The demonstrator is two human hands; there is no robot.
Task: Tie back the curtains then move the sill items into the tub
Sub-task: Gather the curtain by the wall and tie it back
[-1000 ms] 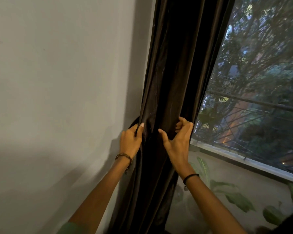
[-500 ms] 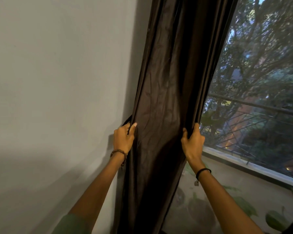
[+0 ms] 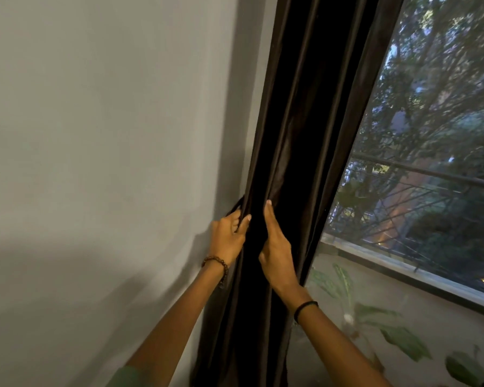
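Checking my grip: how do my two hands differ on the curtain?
Left hand curls its fingers round the wall-side edge of the curtain; right hand lies along a fold, one finger straight. Left wrist wears brown beads, right wrist a black band. Both touch the curtain.

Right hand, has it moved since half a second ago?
Yes. Gripping the dark brown curtain, the right hand moved left, away from the glass window toward the grey wall.

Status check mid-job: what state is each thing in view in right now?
dark brown fabric curtain: gathered into folds beside the wall, no tieback in view.
left hand: grips the curtain's wall-side edge.
right hand: grips a fold, thumb straight up.
glass window: uncovered, trees visible outside.
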